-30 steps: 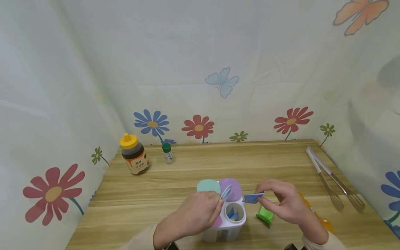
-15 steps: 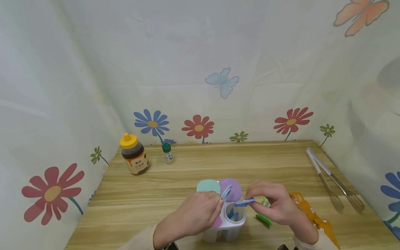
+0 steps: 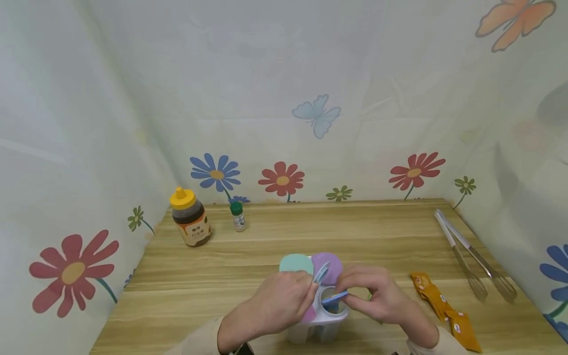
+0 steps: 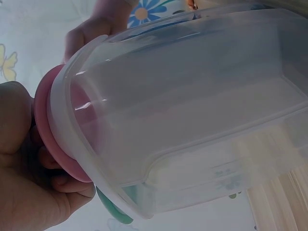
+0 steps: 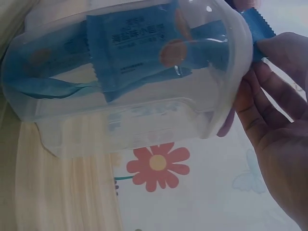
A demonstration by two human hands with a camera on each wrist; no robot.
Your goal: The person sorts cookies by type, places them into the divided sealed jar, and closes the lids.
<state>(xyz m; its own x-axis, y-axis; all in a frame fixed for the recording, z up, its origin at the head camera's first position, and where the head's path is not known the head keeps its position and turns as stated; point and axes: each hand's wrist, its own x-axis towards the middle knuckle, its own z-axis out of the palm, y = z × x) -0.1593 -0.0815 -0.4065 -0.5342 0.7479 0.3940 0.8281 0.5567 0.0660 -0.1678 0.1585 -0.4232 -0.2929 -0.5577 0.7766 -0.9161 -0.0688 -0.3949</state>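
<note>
A storage box (image 3: pixel 326 329) with several round coloured lids stands near the table's front; its body is see-through. My left hand (image 3: pixel 284 298) lies over its left side, fingers curled, and holds the raised pale blue lid (image 3: pixel 321 272). Beside them the pink lid (image 4: pixel 57 127) is down in the left wrist view. Between thumb and fingers, my right hand (image 3: pixel 374 293) pinches a small blue packet (image 3: pixel 334 298) at the uncovered round opening. That packet's serrated end (image 5: pixel 260 28) sticks out above the rim in the right wrist view. Several blue packets (image 5: pixel 132 48) lie inside that compartment.
Orange packets (image 3: pixel 437 301) lie right of my right hand. Metal tongs (image 3: pixel 466 251) rest at the table's right side. A yellow-capped honey bottle (image 3: pixel 193 224) and a small green-capped shaker (image 3: pixel 238 218) stand at the back left. Green packets are mostly hidden behind my right hand.
My right hand has moved left and slightly down, bringing the blue packet from beside the box into its opening. The orange packets have come into fuller view. My left hand has stayed put.
</note>
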